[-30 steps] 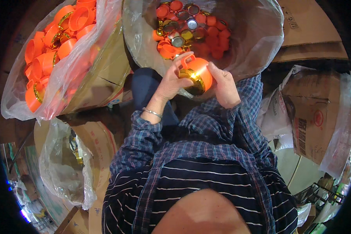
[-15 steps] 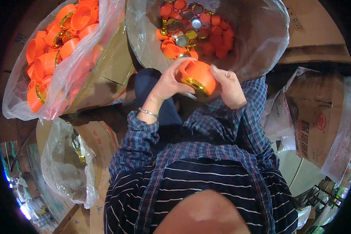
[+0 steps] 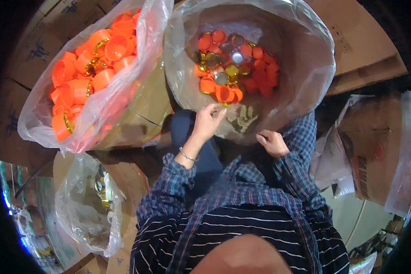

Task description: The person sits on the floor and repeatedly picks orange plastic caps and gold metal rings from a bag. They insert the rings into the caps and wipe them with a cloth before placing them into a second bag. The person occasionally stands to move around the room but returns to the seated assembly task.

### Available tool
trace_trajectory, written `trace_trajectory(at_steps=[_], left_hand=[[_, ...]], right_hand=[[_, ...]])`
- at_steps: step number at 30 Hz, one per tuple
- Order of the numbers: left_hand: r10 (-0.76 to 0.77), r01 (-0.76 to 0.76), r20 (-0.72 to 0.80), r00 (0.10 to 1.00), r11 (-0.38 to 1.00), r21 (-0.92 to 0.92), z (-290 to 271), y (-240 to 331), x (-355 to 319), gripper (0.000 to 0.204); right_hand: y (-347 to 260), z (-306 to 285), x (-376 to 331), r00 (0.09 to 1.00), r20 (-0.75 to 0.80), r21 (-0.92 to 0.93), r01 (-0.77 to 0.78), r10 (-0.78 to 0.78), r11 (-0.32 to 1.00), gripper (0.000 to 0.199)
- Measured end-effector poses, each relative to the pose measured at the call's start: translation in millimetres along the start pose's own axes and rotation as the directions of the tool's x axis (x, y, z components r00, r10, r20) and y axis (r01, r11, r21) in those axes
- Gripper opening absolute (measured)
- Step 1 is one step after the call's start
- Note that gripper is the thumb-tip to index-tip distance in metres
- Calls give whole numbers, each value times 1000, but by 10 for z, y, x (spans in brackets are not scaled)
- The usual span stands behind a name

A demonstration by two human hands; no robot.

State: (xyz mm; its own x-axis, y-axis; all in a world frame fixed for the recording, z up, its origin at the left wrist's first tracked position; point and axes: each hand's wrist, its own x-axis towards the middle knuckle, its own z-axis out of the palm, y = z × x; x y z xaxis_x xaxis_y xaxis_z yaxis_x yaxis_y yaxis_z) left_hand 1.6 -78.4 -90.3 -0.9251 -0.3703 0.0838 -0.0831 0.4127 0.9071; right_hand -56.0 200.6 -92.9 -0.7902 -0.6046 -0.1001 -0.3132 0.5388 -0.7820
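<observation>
My left hand (image 3: 208,120) is at the near rim of the plastic-lined bin (image 3: 301,59), palm turned in, its fingers stretched toward the inside and holding nothing I can see. Just beyond its fingertips, an orange cup-shaped piece with a gold band (image 3: 224,94) is at the near edge of the heap in the bin. More orange, gold and silvery round pieces (image 3: 260,68) make up that heap. To the right, my right hand (image 3: 273,144) hovers near my knee, its fingers curled in with nothing visible in them.
At the left, a plastic-lined carton holds many orange cups (image 3: 118,47), some gold-banded. A smaller box with a clear plastic liner (image 3: 84,208) stands below it. Brown cartons (image 3: 367,150) line the right side, and another carton (image 3: 351,32) lies at the upper right.
Both hands held an orange cup with a gold band between them; they have let it go and moved apart. The whole view has shifted, showing more of the bin.
</observation>
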Motion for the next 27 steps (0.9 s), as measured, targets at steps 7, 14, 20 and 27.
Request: trace_trajectory(at_steps=[7,14,20,27], left_hand=[[149,81,-711,688,957,279,-490,-171,259,57],[-473,347,-259,842,843,-411,-404,-926,752,44],[-485,423,-582,653,871,-252,-351,-1008,864,32],[-232,381,-675,700,921,78,-215,-1130,873,32]], right_hand=[[-245,-572,103,982,-114,-188,125,-148,974,15],[296,-206,1079,978,90,-345,210,-190,915,23],[564,143,1184,913,366,-18,202,-182,979,17],[763,7,1242,973,204,-62,-94,105,994,20]])
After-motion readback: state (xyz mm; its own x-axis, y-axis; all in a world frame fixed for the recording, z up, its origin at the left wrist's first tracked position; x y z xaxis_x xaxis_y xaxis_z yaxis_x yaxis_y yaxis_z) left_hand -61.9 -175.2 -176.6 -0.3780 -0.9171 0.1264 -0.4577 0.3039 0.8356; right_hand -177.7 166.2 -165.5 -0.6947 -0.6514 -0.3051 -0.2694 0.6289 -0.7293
